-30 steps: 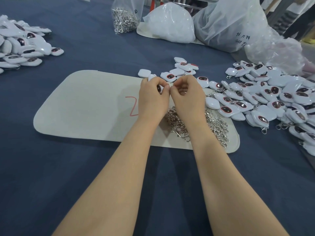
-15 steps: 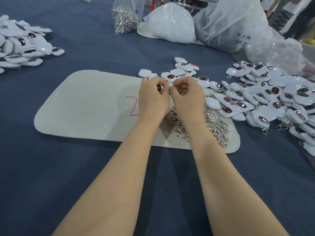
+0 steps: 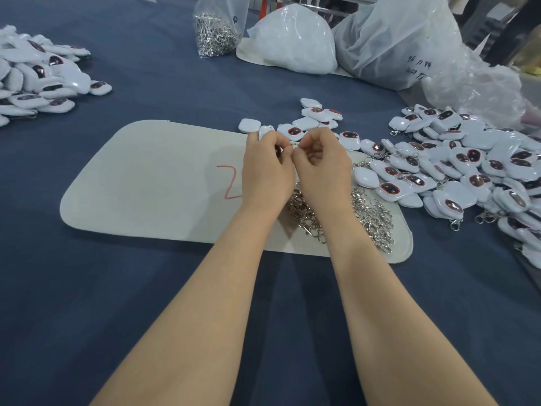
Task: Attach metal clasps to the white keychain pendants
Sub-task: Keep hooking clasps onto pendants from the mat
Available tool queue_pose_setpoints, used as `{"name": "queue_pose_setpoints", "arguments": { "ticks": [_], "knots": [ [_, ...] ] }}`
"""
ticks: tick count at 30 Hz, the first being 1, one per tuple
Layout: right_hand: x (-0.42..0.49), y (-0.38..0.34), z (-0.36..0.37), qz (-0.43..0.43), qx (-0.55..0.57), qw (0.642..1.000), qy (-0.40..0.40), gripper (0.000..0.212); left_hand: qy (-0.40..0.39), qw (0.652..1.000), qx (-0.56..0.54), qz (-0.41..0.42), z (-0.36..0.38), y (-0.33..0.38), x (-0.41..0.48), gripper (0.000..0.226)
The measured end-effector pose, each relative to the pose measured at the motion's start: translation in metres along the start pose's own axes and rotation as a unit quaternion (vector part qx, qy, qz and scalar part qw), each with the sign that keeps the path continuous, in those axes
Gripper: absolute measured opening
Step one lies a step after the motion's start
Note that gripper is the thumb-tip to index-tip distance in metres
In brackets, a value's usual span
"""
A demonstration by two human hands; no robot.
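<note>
Fitting a clasp to a pendant over our work mat

On the dark blue cloth table (image 3: 117,288) lies our off-white rounded felt mat (image 3: 146,186), with the heap of white plastic pendants (image 3: 474,159) to its right and the loose pile of silver metal clasps (image 3: 371,212) on its near right corner, both within easy reach. Our left hand (image 3: 268,171) grips one white pendant (image 3: 265,132) to steady it; our right hand (image 3: 322,168) pinches a small silver clasp ring (image 3: 294,145) against it, raised close for threading, we judge.

A pale mat (image 3: 152,183) with a red mark (image 3: 231,181) lies on blue cloth (image 3: 117,288); plastic bags (image 3: 395,39) beyond.
</note>
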State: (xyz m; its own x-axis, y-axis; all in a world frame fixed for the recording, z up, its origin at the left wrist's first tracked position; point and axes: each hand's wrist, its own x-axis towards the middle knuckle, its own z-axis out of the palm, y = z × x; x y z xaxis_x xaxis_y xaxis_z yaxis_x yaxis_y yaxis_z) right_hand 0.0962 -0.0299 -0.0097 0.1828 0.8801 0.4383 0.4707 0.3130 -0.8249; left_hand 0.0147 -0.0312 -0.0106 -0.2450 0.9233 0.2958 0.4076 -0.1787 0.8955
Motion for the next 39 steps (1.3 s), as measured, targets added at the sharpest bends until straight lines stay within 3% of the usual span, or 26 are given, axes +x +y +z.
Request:
{"name": "queue_pose_setpoints", "arguments": {
  "ticks": [17,27,33,39],
  "knots": [
    [-0.0014,-0.0012,-0.0013,-0.045,-0.063,0.997,-0.009,0.019,-0.022,0.995,0.091,0.038,-0.0046,0.0026,-0.0055,0.014],
    [0.0021,-0.0012,-0.0030,0.055,0.069,0.996,-0.006,0.027,-0.011,0.997,0.056,0.052,-0.0048,0.0010,-0.0032,0.013],
    [0.0000,0.0001,0.0003,0.017,-0.014,1.000,-0.020,0.009,-0.009,0.997,0.066,0.050,-0.0066,0.0023,-0.0036,0.014],
    [-0.0005,0.0007,-0.0007,-0.029,-0.065,0.997,-0.026,0.017,-0.025,0.991,0.118,0.057,-0.0058,0.0003,-0.0041,0.017]
  ]
}}
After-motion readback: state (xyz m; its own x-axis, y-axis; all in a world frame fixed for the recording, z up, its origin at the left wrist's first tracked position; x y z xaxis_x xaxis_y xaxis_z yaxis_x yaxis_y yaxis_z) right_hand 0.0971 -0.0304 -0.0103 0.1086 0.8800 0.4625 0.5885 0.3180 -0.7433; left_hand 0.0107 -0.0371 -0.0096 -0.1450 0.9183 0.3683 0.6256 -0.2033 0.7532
